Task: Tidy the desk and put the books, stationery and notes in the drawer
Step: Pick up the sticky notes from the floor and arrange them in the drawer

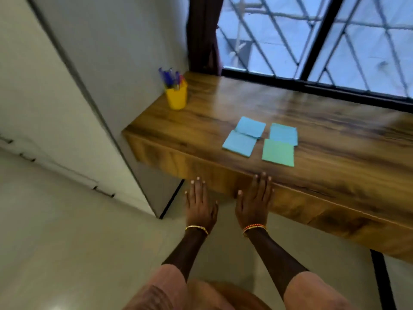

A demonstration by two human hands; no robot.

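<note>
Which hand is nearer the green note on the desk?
Right. The right hand lies flat against the desk's front edge, just below the green note. The left hand is further left, fingers straight, reaching toward the desk front.

Daylight from window [312, 41] top right, bluish and kinda blown out. Soft sheen streaks on surface [290, 104] near it. Wall [55, 86] on left dimmer, greyish. Whole frame smeared, motion blur, pens [171, 78] and window grille mushy. Wide-angle bend at edges, wall lines lean hard. No hard shadows.
</note>
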